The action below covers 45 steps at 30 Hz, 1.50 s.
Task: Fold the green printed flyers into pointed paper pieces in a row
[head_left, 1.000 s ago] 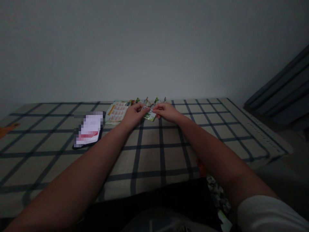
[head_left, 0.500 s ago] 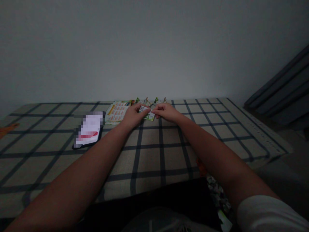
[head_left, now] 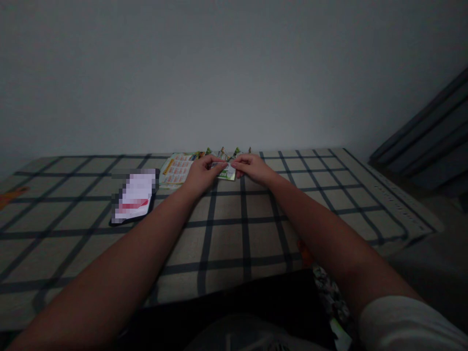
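A small white and green printed card (head_left: 227, 174) is held between my two hands over the far part of the table. My left hand (head_left: 205, 170) pinches its left side, with the thumb on top. At its upper right edge, my right hand (head_left: 252, 167) closes thumb and fingers on the card. Just beyond the hands stand several small green and white pieces (head_left: 223, 152), partly hidden by my fingers. A printed sheet (head_left: 177, 170) with rows of orange and white boxes lies left of my left hand.
A phone (head_left: 136, 195) with a lit, blurred screen rests left of my left forearm. The checked cloth (head_left: 226, 243) covers the table, which meets a plain wall (head_left: 234, 73). At the right hangs a dark curtain (head_left: 431, 131). Something orange (head_left: 12, 196) lies at the left edge.
The card has turned a little between my hands, and its lower edge now lies more level. My right hand has shifted very slightly. The phone and sheet stay put.
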Each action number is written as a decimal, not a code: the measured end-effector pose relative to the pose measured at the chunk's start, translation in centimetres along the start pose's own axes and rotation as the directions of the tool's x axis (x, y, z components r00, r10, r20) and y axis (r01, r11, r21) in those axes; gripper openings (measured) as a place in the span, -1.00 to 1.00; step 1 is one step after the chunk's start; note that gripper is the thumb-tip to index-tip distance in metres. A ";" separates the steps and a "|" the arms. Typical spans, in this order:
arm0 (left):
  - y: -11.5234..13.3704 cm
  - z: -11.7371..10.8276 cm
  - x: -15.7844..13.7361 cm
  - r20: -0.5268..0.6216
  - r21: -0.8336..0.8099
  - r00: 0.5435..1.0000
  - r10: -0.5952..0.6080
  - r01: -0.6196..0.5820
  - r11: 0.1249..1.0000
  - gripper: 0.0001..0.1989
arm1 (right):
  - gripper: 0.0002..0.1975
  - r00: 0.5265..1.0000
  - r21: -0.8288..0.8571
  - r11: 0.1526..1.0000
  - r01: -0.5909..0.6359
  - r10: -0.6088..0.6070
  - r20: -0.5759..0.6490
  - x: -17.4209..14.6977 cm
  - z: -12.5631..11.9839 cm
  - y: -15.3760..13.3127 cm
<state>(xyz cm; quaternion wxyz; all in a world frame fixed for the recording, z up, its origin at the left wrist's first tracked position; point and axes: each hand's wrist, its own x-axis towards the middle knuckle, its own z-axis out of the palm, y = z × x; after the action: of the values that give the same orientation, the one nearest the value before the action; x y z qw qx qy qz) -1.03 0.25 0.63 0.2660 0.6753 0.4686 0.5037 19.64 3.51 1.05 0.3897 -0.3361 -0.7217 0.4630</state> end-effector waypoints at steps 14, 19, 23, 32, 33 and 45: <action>0.6 0.2 -0.2 -0.006 -0.199 0.996 -0.092 0.089 0.976 -0.63 | -0.88 0.993 0.066 0.996 -0.063 0.069 -0.092 0.1 0.2 -0.7; 0.8 0.3 -0.2 -0.007 -0.251 0.994 -0.110 0.105 0.962 -0.66 | -0.85 0.991 0.051 0.996 -0.077 0.082 -0.108 0.1 0.2 -0.7; 0.6 0.3 -0.2 0.041 -0.302 0.989 -0.140 0.146 0.942 -0.62 | -0.83 0.982 0.054 0.995 -0.085 0.093 -0.165 0.1 0.2 -0.7; 0.6 0.2 -0.3 0.140 -0.167 0.982 -0.126 0.149 0.975 -0.56 | -0.81 0.974 0.093 0.995 -0.021 0.041 -0.221 0.7 0.0 0.6; 0.6 0.3 -0.3 0.155 -0.178 0.978 -0.137 0.164 0.970 -0.57 | -0.80 0.975 0.092 0.996 -0.016 0.036 -0.219 0.8 -0.1 0.7; 0.1 0.3 0.2 0.098 -0.193 0.981 -0.167 0.184 0.964 -0.61 | -0.48 0.970 -0.254 0.943 0.216 -0.236 -0.050 -0.3 0.2 0.7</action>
<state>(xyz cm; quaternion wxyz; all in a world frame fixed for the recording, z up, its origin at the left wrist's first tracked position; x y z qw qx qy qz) -0.70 0.38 0.71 0.3952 0.6206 0.4622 0.4950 19.68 3.45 0.33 0.4239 -0.3150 -0.7913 0.3082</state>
